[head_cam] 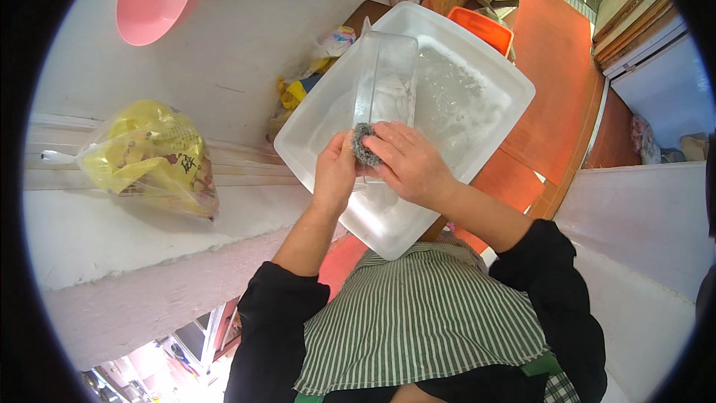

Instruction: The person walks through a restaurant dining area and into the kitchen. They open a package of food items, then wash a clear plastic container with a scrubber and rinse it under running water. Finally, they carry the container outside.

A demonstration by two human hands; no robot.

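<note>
A clear plastic container (pixel 386 67) is tilted on its side over a white plastic basin (pixel 296 137). Soapy water (pixel 461 87) with foam lies in the basin. My left hand (pixel 334 170) grips the near end of the container. In the fingers of my right hand (pixel 417 165) is a steel wool scourer (pixel 365 145), pressed against the container's near edge. My right fingertips and part of the scourer's far side are hidden from view.
On the wall to the left hang a pink plastic scoop (pixel 159 3) and a knotted bag (pixel 154 159) with yellow wrapping inside. An orange basin (pixel 482 31) stands past the white basin's far right rim. Crumpled packaging (pixel 293 92) lies against its left side.
</note>
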